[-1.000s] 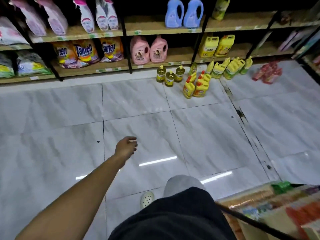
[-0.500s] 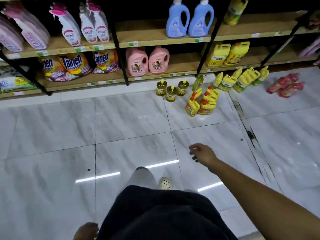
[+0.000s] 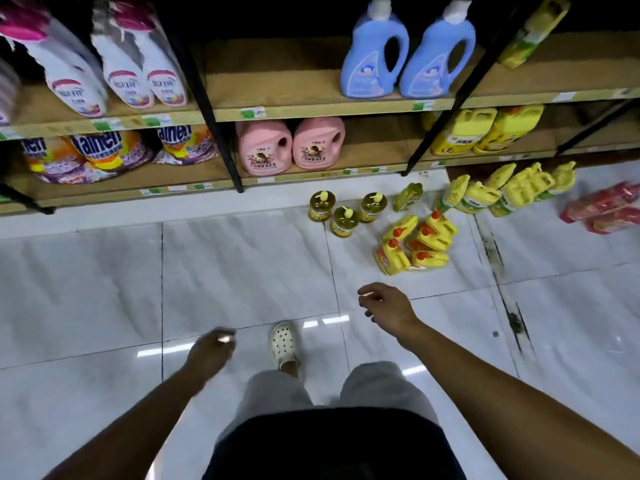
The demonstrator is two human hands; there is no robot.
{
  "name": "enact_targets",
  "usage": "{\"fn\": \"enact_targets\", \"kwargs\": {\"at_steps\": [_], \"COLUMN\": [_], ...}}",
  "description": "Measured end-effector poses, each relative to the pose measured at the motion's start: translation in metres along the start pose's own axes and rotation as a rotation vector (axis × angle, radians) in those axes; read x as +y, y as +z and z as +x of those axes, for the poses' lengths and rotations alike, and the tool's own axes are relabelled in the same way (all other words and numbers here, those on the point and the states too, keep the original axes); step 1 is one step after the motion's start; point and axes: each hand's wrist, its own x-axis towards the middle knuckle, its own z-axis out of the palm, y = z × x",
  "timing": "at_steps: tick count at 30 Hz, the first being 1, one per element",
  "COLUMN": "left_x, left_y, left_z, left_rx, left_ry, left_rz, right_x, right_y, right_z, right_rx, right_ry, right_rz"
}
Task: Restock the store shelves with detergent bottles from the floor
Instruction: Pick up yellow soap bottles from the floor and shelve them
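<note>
Detergent bottles stand on the tiled floor in front of the shelves: three round amber bottles, a cluster of yellow jugs with red caps, and a row of yellow bottles further right. My right hand hangs over the floor just short of the yellow jugs, fingers loosely curled, holding nothing. Lower left, my left hand is blurred, also with nothing in it. The lower shelf carries two pink jugs. Two blue jugs sit on the shelf above.
Red packs lie on the floor at far right. Yellow canisters sit on the right lower shelf. Bags of powder and white spray bottles fill the left shelves. Black shelf posts reach the floor. My white shoe is forward.
I have stepped closer to the shelves and the bottles look larger. My right hand has moved forward toward the yellow jugs; my left hand has swung up into view.
</note>
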Motion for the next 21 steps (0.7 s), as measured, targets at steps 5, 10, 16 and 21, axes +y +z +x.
{"fn": "enact_targets", "kwargs": {"at_steps": [5, 10, 16, 21], "left_x": [0.173, 0.209, 0.177, 0.128], "left_y": [0.06, 0.107, 0.153, 0.176], "left_z": [0.14, 0.263, 0.43, 0.568], "left_rx": [0.052, 0.102, 0.184, 0.145], "left_ry": [0.176, 0.107, 0.045, 0.006], "left_rz": [0.193, 0.237, 0.172, 0.219], "right_x": [-0.034, -0.056, -0.056, -0.022], "right_y": [-0.021, -0.03, 0.002, 0.045], "right_z": [0.122, 0.274, 0.46, 0.597], "right_rx": [0.002, -0.055, -0.03, -0.011], "right_ry": [-0.009, -0.07, -0.215, -0.22], "right_rz": [0.045, -0.01, -0.155, -0.34]}}
